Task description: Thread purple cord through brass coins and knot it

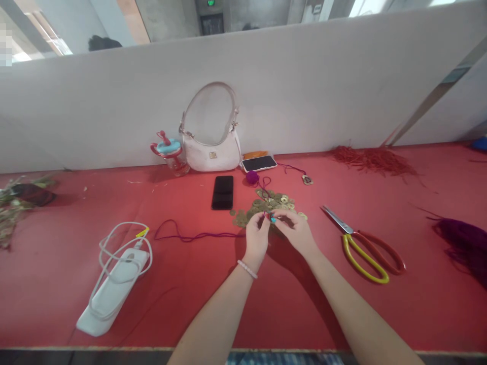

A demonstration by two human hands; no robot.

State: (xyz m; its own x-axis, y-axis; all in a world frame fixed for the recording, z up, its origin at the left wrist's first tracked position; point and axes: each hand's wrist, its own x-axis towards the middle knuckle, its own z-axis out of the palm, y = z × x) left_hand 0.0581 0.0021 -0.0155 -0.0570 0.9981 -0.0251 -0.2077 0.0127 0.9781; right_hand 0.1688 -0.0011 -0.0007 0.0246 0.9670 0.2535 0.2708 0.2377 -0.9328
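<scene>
Table edge (pixel 114 349) near; bare red cloth around. Left hand (pixel 257 234) and right hand (pixel 294 230) pinched purple cord (pixel 198 235) over coin pile (pixel 268 205).

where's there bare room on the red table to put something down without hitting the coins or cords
Bare red table lies between the white power bank and the left hand, and between the scissors and the dark purple threads. It is crowded around the coin pile, black phone and purple cord.
</scene>
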